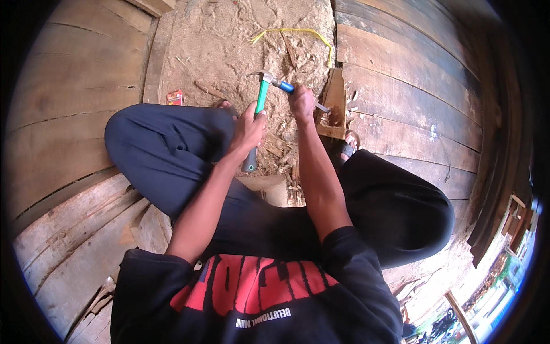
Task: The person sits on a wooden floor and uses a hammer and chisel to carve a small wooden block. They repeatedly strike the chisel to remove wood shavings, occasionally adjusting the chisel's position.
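My left hand [248,131] is wrapped around the green handle of a claw hammer [263,94]. The hammer's metal head meets the butt end of a blue-handled chisel [284,86], touching it or very close. Gripping that chisel is my right hand [302,104], its fingers closed and hiding part of the handle. The chisel's blade comes out to the right of this hand and points into a cut-out in a wooden block [334,89]. Small chips lie around the cut; the blade's tip cannot be made out clearly.
Wood chips [277,150] litter the dirt floor between my legs. A yellow strap [299,30] lies beyond my hands, and a red packet [175,97] is by my left knee. Wooden boards [395,80] extend along the right. My sandalled right foot [349,144] is close to the block.
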Demonstrator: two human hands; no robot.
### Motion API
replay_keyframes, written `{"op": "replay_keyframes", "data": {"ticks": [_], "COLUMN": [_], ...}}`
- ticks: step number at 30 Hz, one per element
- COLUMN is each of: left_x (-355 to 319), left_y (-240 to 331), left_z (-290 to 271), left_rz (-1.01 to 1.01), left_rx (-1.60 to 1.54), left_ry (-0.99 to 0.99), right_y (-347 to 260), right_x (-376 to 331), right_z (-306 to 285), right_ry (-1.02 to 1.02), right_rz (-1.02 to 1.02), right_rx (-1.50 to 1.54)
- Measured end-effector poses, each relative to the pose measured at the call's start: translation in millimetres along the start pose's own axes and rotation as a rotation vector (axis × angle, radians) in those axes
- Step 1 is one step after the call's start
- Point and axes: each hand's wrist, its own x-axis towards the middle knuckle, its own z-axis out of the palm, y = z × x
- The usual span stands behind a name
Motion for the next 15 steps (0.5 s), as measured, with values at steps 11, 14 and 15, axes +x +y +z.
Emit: {"op": "replay_keyframes", "data": {"ticks": [11, 14, 15], "left_x": [-4.7, 1.4, 2.5], "left_y": [5.8, -5.1, -5.1], "left_z": [0.4, 8.6, 9.9], "left_rz": [-0.091, 0.109, 0.103], "left_rx": [-0.038, -0.196, -0.22], "left_ry": [-0.031, 0.129, 0.184], "right_y": [-1.3, -4.3, -4.9], "right_x": [-1.5, -2.5, -2.3], "right_z": [-0.6, -6.4, -7.1], "right_ry": [-0.052, -0.023, -0.044], "right_rz": [0.08, -0.035, 0.004], "right_rx": [0.034, 0.023, 0.01]}}
